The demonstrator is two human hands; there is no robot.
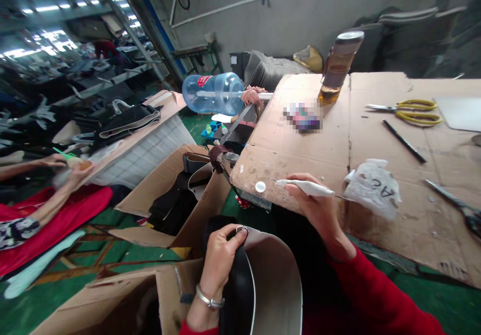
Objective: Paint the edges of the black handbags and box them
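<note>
My left hand [221,252], with a silver bracelet at the wrist, is closed on the upper edge of a curved black piece with a pale inner side [276,275]. Thumb and fingers pinch that edge over an open cardboard box. My right hand [319,207] grips a white tool with a thin pointed tip [310,187] above the table's near edge. Its tip points left, towards a small round white disc [260,187] lying on the cardboard-covered table [293,154]. The tool's exact kind does not show.
Yellow-handled scissors [417,112], a black pen-like stick [404,142], dark scissors [458,207], a crumpled white bag [372,187] and a bottle [338,69] occupy the table. A box of black pieces [173,204] stands left. Farther left, a co-worker's hands [77,172] hold something.
</note>
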